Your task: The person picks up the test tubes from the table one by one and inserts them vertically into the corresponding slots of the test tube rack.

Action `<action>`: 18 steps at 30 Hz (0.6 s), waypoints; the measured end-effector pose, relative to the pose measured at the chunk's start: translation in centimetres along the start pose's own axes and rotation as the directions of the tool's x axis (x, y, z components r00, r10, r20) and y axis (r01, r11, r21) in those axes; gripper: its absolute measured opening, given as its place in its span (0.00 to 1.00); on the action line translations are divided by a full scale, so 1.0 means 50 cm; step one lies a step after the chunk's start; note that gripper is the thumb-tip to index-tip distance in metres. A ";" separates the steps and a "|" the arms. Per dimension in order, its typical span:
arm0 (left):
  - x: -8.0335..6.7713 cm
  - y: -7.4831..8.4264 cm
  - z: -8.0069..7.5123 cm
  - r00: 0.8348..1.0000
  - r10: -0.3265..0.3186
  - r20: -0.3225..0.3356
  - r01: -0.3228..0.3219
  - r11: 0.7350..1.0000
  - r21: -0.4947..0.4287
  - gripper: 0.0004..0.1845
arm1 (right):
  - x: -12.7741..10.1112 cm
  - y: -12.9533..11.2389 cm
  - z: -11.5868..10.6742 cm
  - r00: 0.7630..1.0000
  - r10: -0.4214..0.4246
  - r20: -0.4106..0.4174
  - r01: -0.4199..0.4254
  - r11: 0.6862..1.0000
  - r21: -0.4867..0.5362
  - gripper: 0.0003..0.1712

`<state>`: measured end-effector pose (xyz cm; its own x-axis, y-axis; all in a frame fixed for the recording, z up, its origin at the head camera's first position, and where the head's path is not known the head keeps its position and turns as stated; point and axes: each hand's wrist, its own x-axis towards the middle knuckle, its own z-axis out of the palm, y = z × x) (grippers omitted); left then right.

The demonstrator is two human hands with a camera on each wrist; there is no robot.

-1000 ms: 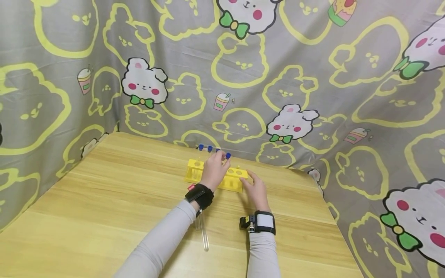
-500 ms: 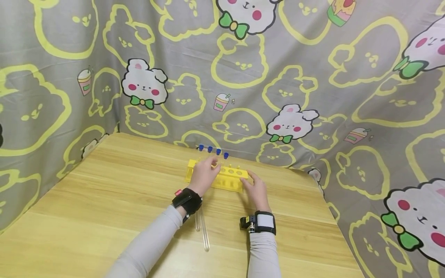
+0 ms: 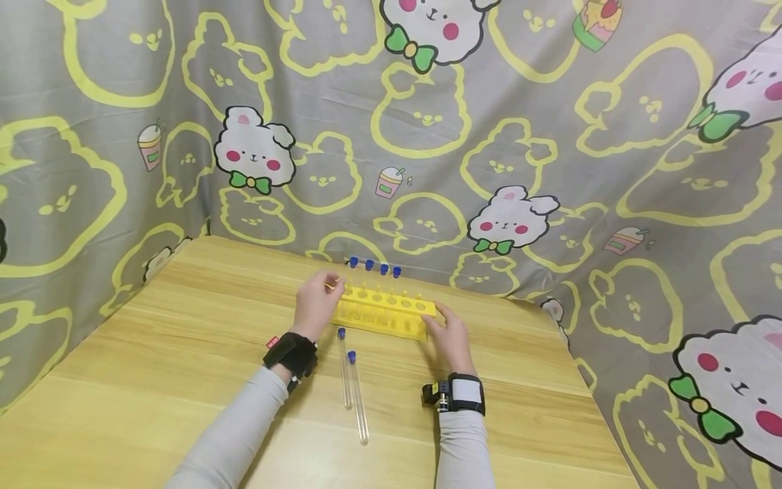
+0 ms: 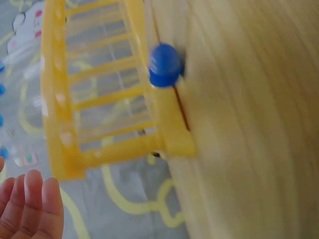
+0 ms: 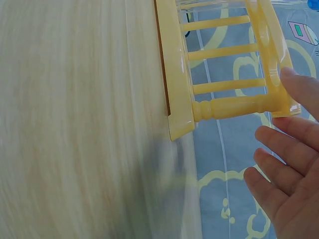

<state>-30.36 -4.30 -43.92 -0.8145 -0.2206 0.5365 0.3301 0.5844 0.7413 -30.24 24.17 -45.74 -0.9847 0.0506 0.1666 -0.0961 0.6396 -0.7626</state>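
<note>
Where blue-capped tubes (image 3: 384, 269) stand, yellow rack (image 3: 391, 308) shows round holes.

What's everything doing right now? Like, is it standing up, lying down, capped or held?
Yellow rack: standing upright on the table.
Four test tubes in the rack: upright, blue caps on.
Left loose tube: lying down, capped.
Right loose tube: lying down, capped.
Left hand: by the rack's left end, touching unclear.
Right hand: holding the rack's right end.
Curtain: hanging.
</note>
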 end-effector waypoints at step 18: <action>0.017 -0.065 0.008 0.962 -0.249 0.111 0.251 0.968 -0.009 0.15 | 0.002 0.003 0.003 1.000 -0.010 -0.017 0.010 1.000 -0.029 0.34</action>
<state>-32.29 -6.07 -46.02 -0.9188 -0.2711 0.2870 0.1190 0.5029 0.8561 -30.39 24.16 -45.94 -0.9810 0.0574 0.1852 -0.1014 0.6622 -0.7424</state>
